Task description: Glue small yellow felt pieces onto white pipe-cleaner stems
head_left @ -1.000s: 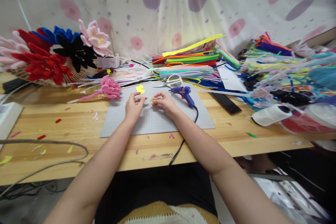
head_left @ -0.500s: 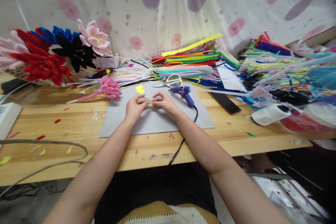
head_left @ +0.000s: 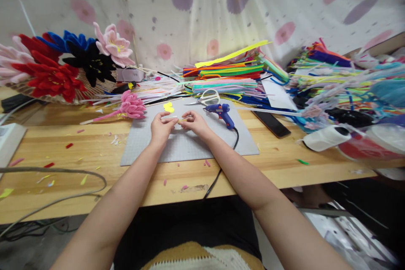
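Note:
Over the grey cutting mat (head_left: 145, 147), my left hand (head_left: 162, 127) and my right hand (head_left: 195, 124) are close together, fingertips pinched. Between them is a small, thin piece (head_left: 181, 121) with a yellowish part, too small to make out fully; both hands grip it. Behind my left hand lies a bright yellow cutout (head_left: 168, 107). To the right of my right hand a blue glue gun (head_left: 222, 114) rests on the mat, with white-handled scissors (head_left: 209, 97) just behind it.
A pink fuzzy flower (head_left: 132, 105) lies left of the mat. Finished flowers (head_left: 60, 76) stand at the back left. Bundles of pipe cleaners (head_left: 224, 71) fill the back. A phone (head_left: 272, 124) and white bottle (head_left: 327, 138) are at the right. The glue gun's cord crosses the front edge.
Both hands have shifted slightly to the left, and the fingertips have altered their pose around the small piece. The things on the table have stayed where they were.

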Available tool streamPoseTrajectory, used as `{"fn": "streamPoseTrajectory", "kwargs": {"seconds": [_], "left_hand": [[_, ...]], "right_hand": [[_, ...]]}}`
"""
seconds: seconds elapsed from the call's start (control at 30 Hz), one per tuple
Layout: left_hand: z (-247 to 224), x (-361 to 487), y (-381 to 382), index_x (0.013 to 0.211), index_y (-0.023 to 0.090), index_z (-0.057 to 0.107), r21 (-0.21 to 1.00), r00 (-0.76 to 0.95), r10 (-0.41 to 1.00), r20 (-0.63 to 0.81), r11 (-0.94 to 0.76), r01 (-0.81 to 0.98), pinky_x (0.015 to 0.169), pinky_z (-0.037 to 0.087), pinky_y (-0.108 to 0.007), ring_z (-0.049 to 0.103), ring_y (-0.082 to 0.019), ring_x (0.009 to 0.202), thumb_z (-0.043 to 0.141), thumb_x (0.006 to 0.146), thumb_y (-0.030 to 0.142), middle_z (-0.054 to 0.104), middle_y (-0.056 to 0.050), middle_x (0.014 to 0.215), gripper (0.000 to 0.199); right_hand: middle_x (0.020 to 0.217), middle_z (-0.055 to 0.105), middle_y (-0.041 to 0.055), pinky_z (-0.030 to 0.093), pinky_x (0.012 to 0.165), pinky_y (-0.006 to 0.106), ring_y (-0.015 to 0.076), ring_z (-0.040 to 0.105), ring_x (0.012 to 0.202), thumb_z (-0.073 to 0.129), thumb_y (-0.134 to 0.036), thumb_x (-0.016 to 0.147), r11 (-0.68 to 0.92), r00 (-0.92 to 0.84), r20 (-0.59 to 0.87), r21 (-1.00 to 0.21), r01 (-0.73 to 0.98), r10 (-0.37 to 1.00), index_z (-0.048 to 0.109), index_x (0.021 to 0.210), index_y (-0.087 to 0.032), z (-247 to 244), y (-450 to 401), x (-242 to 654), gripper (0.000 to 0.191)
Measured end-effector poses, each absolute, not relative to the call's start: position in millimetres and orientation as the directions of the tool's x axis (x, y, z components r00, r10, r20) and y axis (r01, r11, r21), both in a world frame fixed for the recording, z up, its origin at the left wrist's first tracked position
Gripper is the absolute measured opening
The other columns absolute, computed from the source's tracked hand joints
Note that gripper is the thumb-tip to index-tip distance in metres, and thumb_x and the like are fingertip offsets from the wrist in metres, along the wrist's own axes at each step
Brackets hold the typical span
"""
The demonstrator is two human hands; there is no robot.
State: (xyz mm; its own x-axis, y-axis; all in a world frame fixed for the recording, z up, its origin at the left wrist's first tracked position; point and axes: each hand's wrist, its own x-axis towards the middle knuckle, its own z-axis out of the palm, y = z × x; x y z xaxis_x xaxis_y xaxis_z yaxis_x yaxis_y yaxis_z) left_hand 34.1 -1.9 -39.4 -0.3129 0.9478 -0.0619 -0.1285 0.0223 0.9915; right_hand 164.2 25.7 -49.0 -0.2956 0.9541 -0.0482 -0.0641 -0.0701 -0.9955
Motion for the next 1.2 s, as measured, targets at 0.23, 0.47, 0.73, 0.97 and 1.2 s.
{"fn": "streamPoseTrajectory", "kwargs": {"seconds": [0.23, 0.47, 0.73, 0.97, 1.2], "left_hand": [[-34.7, 32.4, -3.6, 0.099, 0.013, 0.059, 0.976, -0.244, 0.96, -0.135, 0.086, -0.198, 0.053, 0.049, -0.022, 0.063, -0.014, 0.071, 0.07, 0.061, 0.032, 0.069, -0.008, 0.079, 0.043], [-36.0, 30.6, -2.9, 0.092, 0.012, 0.061, 0.979, -0.208, 0.968, -0.141, 0.105, -0.175, 0.052, 0.049, -0.022, 0.062, -0.015, 0.071, 0.073, 0.055, 0.035, 0.068, -0.008, 0.078, 0.045], [-34.0, 29.3, -3.1, 0.093, 0.012, 0.06, 0.97, -0.196, 0.966, -0.166, 0.125, -0.209, 0.058, 0.05, -0.023, 0.061, -0.014, 0.073, 0.074, 0.052, 0.029, 0.068, -0.008, 0.081, 0.046], [-33.6, 31.4, -4.2, 0.091, 0.013, 0.06, 0.974, -0.205, 0.965, -0.164, 0.125, -0.19, 0.057, 0.048, -0.022, 0.06, -0.012, 0.067, 0.073, 0.051, 0.027, 0.066, -0.004, 0.076, 0.044], [-32.9, 32.6, -5.0, 0.09, 0.015, 0.058, 0.979, -0.225, 0.963, -0.15, 0.112, -0.173, 0.057, 0.045, -0.023, 0.06, -0.012, 0.066, 0.073, 0.049, 0.027, 0.065, -0.002, 0.074, 0.045]], "right_hand": [[0.056, 0.057, -0.0074, 0.043, 0.057, 0.022, 0.0075, 0.054, 0.053, 0.071, -0.026, 0.054, -0.06, -0.269, -0.035, -0.995, -0.085, 0.962, 0.046, 0.079, -0.019, -49.8, 27.1, 165.5, 0.036], [0.059, 0.058, -0.0071, 0.044, 0.057, 0.023, 0.0074, 0.054, 0.053, 0.069, -0.024, 0.056, -0.064, -0.297, -0.038, -0.995, -0.078, 0.954, 0.046, 0.081, -0.019, -47.2, 25.9, 169.2, 0.034], [0.061, 0.055, -0.0077, 0.045, 0.059, 0.024, 0.0082, 0.053, 0.056, 0.065, -0.023, 0.06, 0.085, -0.15, 0.076, -0.994, 0.061, 0.986, 0.044, 0.08, -0.02, -50.5, 29.9, 165.9, 0.029], [0.063, 0.056, -0.0058, 0.041, 0.057, 0.024, 0.0097, 0.053, 0.058, 0.066, -0.031, 0.06, 0.135, -0.192, 0.112, -0.985, 0.11, 0.975, 0.045, 0.08, -0.02, -51.1, 26.6, 159.5, 0.031], [0.062, 0.056, -0.0066, 0.043, 0.058, 0.023, 0.0089, 0.054, 0.058, 0.065, -0.032, 0.061, 0.135, -0.218, 0.113, -0.987, 0.091, 0.969, 0.045, 0.08, -0.02, -53.0, 26.8, 159.7, 0.03]]}}
